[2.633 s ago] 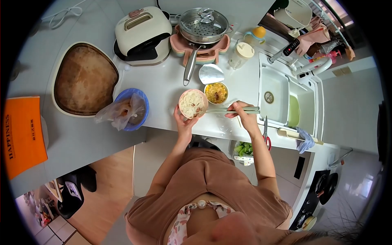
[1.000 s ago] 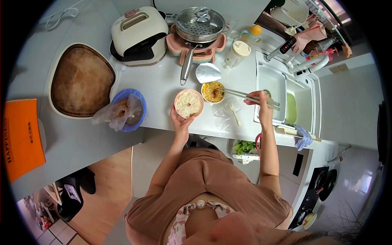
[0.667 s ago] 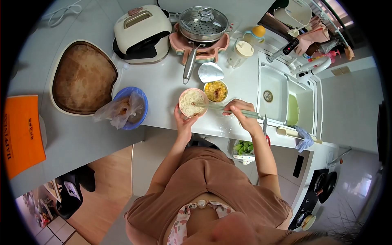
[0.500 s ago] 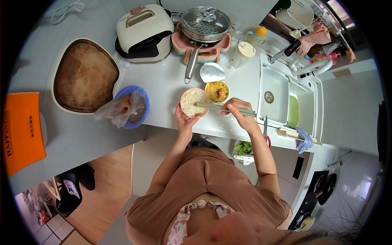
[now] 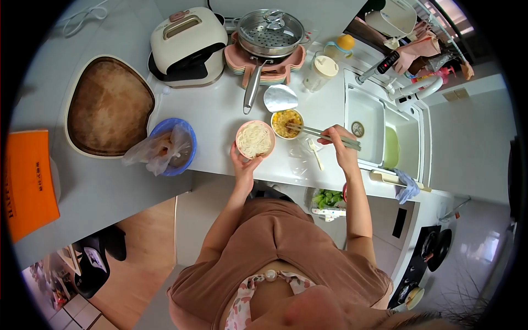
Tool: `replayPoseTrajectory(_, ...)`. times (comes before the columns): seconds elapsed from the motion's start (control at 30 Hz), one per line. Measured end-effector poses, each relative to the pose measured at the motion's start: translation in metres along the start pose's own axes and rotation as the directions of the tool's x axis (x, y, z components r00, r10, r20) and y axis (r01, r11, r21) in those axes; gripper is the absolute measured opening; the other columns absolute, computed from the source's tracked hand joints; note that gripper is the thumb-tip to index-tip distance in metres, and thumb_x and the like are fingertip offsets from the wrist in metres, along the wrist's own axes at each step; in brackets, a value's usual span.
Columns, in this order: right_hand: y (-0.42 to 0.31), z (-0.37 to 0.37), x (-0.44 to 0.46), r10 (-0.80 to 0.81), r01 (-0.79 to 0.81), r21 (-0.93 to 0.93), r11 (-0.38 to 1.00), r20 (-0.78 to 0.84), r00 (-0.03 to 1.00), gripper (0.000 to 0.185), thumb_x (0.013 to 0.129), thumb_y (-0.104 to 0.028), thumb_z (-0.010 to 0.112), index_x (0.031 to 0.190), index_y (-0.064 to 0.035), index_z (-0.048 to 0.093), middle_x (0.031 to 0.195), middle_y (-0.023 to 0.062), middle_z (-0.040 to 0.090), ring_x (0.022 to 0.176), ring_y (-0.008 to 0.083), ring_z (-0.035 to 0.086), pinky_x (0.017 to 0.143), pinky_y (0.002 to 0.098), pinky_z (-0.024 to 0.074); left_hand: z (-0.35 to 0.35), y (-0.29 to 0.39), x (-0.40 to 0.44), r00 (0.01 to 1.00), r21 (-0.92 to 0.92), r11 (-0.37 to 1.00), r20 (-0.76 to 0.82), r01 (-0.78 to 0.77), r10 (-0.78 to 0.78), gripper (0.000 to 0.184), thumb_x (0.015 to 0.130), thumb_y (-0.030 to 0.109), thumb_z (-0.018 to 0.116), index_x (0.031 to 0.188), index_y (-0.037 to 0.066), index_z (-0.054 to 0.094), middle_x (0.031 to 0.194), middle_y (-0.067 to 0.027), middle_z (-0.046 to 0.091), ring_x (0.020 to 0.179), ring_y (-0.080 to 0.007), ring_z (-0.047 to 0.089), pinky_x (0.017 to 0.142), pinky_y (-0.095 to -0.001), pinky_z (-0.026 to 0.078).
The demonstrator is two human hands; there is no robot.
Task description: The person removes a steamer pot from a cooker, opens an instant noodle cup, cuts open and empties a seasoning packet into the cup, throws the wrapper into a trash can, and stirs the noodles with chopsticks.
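Note:
My left hand [image 5: 244, 164] is wrapped round the near left side of a pink bowl [image 5: 272, 144] filled with white noodles [image 5: 254, 138]. My right hand [image 5: 340, 144] grips a pair of pale green chopsticks [image 5: 316, 132]. Their tips reach into a small tub of yellow, chunky food [image 5: 286, 122] just right of the bowl. The tub's peeled foil lid [image 5: 280, 99] stands up at its far side. On the counter below the chopsticks lie a small cream spoon [image 5: 315, 155] and a clear plastic wrapper [image 5: 300, 159].
A lidded steamer pan [image 5: 270, 34] rests on stacked pink trays, its handle pointing toward me. Left are a blue bowl [image 5: 192, 151] with a plastic bag, a heart-shaped pan [image 5: 110, 104] and a cream appliance [image 5: 190, 47]. A lidded cup [image 5: 320, 72] and the sink [image 5: 366, 118] are right.
The chopstick tips have moved right, from the noodles to the tub of yellow food. My right hand shifted right and away from me with them. The left hand still holds the bowl.

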State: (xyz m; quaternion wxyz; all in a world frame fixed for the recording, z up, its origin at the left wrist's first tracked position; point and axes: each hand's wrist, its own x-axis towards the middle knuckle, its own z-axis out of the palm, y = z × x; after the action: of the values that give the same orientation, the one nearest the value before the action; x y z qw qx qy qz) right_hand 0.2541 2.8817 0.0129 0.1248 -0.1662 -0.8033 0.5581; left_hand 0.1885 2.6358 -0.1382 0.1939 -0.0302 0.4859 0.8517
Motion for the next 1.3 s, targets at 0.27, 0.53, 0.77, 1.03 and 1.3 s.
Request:
replayPoseTrajectory(0.27, 0.002, -0.013, -0.004, -0.025, 0.037, 0.132, 0.991, -0.094, 0.995, 0.043, 0.095, -0.033, 0.046, 0.084, 0.006, 0.06, 0.075, 0.0107, 0.061, 0.071, 0.0194, 0.065, 0.066, 0.0275, 0.0486, -0.003, 0.0, 0.0, 1.0, -0.023, 1.0, 0.003, -0.007, 0.007, 0.084, 0.074, -0.014, 0.059, 0.14, 0.017, 0.015, 0.134, -0.0107, 0.038, 0.116, -0.0231, 0.048, 0.091, -0.034, 0.047)
replayPoseTrajectory(0.53, -0.03, 0.008, -0.019, -0.086, 0.064, 0.11, 0.992, 0.205, 0.975, 0.038, 0.094, -0.025, 0.049, 0.077, 0.0057, 0.062, 0.074, 0.0107, 0.06, 0.068, 0.018, 0.063, 0.065, 0.0273, 0.0484, -0.003, 0.005, 0.0, 0.999, -0.022, 1.0, 0.036, 0.006, -0.005, 0.086, 0.073, -0.011, 0.062, 0.139, 0.016, 0.013, 0.133, -0.0117, 0.036, 0.12, -0.0239, 0.043, 0.097, -0.037, 0.044)
replayPoseTrajectory(0.77, -0.03, 0.024, -0.014, -0.032, 0.01, 0.06, 0.998, 0.382, 0.923, 0.032, 0.092, -0.022, 0.052, 0.077, 0.0052, 0.061, 0.074, 0.0095, 0.059, 0.068, 0.0163, 0.064, 0.063, 0.0256, 0.0484, 0.006, 0.013, -0.005, 0.999, -0.013, 1.0, 0.043, 0.0, 0.001, 0.086, 0.072, -0.011, 0.062, 0.139, 0.016, 0.014, 0.134, -0.012, 0.034, 0.122, -0.0257, 0.041, 0.096, -0.0407, 0.046)
replayPoseTrajectory(1.03, -0.019, 0.03, -0.009, 0.112, -0.171, 0.138, 0.976, 0.357, 0.927, 0.034, 0.093, -0.024, 0.052, 0.079, 0.0059, 0.062, 0.076, 0.01, 0.063, 0.068, 0.0171, 0.065, 0.063, 0.0257, 0.0506, 0.004, 0.009, -0.006, 0.994, -0.001, 0.998, 0.089, -0.056, 0.056, 0.087, 0.072, -0.017, 0.057, 0.14, 0.015, 0.013, 0.135, -0.0133, 0.035, 0.122, -0.0281, 0.042, 0.095, -0.0456, 0.047)
replayPoseTrajectory(1.3, -0.016, 0.02, -0.01, 0.138, -0.201, 0.231, 0.952, 0.262, 0.955, 0.039, 0.094, -0.028, 0.05, 0.08, 0.0072, 0.063, 0.076, 0.0127, 0.063, 0.067, 0.0209, 0.066, 0.063, 0.0267, 0.0517, 0.001, 0.009, -0.007, 0.997, -0.032, 0.999, 0.066, -0.031, 0.033, 0.088, 0.072, -0.01, 0.066, 0.139, 0.015, 0.015, 0.134, -0.0112, 0.035, 0.123, -0.0245, 0.041, 0.1, -0.0391, 0.042)
